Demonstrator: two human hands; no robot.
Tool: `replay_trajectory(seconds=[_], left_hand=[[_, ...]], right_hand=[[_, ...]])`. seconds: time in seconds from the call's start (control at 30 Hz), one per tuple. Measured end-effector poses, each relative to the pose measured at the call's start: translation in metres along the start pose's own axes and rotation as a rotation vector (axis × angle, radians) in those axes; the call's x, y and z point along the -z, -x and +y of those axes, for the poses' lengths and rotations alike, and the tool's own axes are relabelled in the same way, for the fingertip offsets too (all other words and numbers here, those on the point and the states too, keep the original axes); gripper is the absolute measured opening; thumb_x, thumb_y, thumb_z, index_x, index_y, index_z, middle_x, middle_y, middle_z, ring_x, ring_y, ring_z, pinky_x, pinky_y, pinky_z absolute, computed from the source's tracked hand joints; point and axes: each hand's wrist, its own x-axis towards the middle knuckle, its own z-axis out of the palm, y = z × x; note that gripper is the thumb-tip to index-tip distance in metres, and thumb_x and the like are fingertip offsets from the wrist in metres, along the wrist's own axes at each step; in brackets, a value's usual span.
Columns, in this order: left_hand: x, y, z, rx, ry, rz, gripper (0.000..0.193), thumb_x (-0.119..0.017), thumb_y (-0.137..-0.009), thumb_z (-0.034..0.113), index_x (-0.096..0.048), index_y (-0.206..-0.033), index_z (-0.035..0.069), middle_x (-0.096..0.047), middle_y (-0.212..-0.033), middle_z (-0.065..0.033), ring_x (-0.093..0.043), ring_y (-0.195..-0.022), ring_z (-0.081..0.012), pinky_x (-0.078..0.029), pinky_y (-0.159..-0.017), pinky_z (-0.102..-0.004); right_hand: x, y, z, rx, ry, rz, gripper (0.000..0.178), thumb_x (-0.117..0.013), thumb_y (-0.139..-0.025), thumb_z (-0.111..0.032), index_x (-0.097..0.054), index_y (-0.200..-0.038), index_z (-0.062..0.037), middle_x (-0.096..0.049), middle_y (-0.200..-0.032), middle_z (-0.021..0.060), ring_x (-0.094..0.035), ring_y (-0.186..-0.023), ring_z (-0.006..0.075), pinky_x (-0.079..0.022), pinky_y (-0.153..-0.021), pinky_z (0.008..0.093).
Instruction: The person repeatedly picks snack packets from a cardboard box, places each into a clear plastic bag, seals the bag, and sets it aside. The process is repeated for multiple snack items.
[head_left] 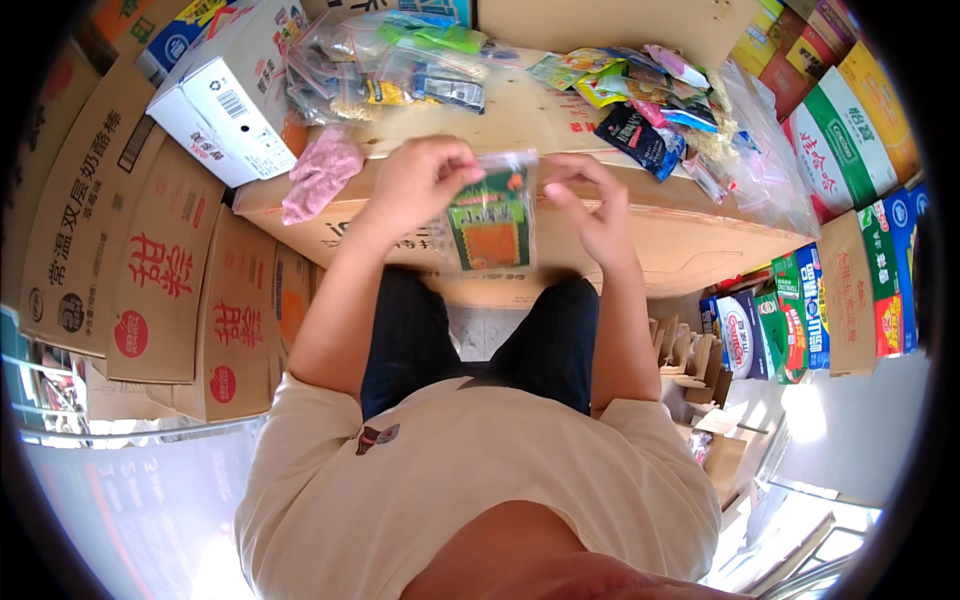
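A clear zip bag hangs upright in front of me, with a green snack packet inside that shows an orange square. My left hand pinches the bag near its upper left corner. Close to the bag's upper right edge is my right hand, its thumb and fingers curved and apart, with nothing seen between them. Behind the bag is a large cardboard box used as a work surface. On its left part lies a pile of filled clear bags; on its right, a heap of small snack packets.
A pink cloth lies at the box's left edge, beside a white carton. Large brown cartons are stacked on my left. Colourful cartons stand on the right, with more cartons below them. My knees are against the box's near side.
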Motion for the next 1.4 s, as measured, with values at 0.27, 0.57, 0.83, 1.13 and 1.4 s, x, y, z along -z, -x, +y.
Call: replay_trajectory(seconds=[0.27, 0.57, 0.83, 1.13, 1.4], left_hand=[[0.034, -0.141, -0.056, 0.093, 0.499, 0.462, 0.026, -0.069, -0.088, 0.026, -0.068, -0.095, 0.002, -0.064, -0.08, -0.0023, -0.055, -0.068, -0.0112, -0.046, -0.059, -0.0291], [-0.024, -0.16, -0.17, 0.14, -0.263, 0.8, 0.06, -0.071, -0.079, 0.036, -0.053, -0.127, 0.003, -0.053, -0.122, -0.0249, -0.052, -0.108, -0.04, -0.04, -0.093, -0.047], [-0.094, -0.042, -0.106, -0.056, -0.457, 0.482, 0.043, -0.063, -0.082, 0.013, -0.055, -0.123, 0.011, -0.051, -0.123, -0.012, -0.044, -0.116, -0.0341, -0.032, -0.099, -0.0483], [-0.099, -0.043, -0.099, -0.005, -0.504, 0.598, 0.027, -0.06, -0.079, 0.009, -0.057, -0.106, 0.007, -0.053, -0.115, -0.012, -0.046, -0.107, -0.0341, -0.035, -0.093, -0.0465], [-0.097, -0.044, -0.099, 0.056, -0.51, 0.559, 0.021, -0.059, -0.079, 0.008, -0.056, -0.1, 0.006, -0.052, -0.108, -0.0123, -0.048, -0.099, -0.0344, -0.037, -0.087, -0.0467]], right_hand=[[0.069, 0.035, 0.024, -0.186, -0.02, 0.256, 0.022, -0.069, -0.087, -0.013, -0.067, -0.105, -0.0015, -0.069, -0.091, 0.006, -0.061, -0.082, 0.0113, -0.047, -0.079, 0.0275], [0.157, 0.065, 0.092, -0.269, 0.001, 0.555, 0.021, -0.069, -0.087, -0.014, -0.066, -0.101, 0.0013, -0.068, -0.087, 0.0055, -0.062, -0.078, 0.011, -0.047, -0.073, 0.025], [0.298, 0.027, 0.184, -0.326, 0.883, 0.89, 0.038, -0.072, -0.077, -0.023, -0.062, -0.11, -0.0078, -0.061, -0.111, 0.0165, -0.059, -0.1, 0.0303, -0.046, -0.088, 0.0391], [0.384, -0.07, 0.233, -0.495, 1.166, 0.681, 0.067, -0.052, -0.079, -0.004, -0.04, -0.142, -0.0222, -0.038, -0.149, 0.003, -0.027, -0.14, 0.032, -0.026, -0.111, 0.0524], [0.404, -0.122, 0.256, -0.524, 1.338, 0.208, 0.081, -0.054, -0.08, -0.002, -0.027, -0.149, -0.0352, -0.032, -0.154, -0.004, -0.021, -0.144, 0.0308, -0.019, -0.113, 0.0526]])
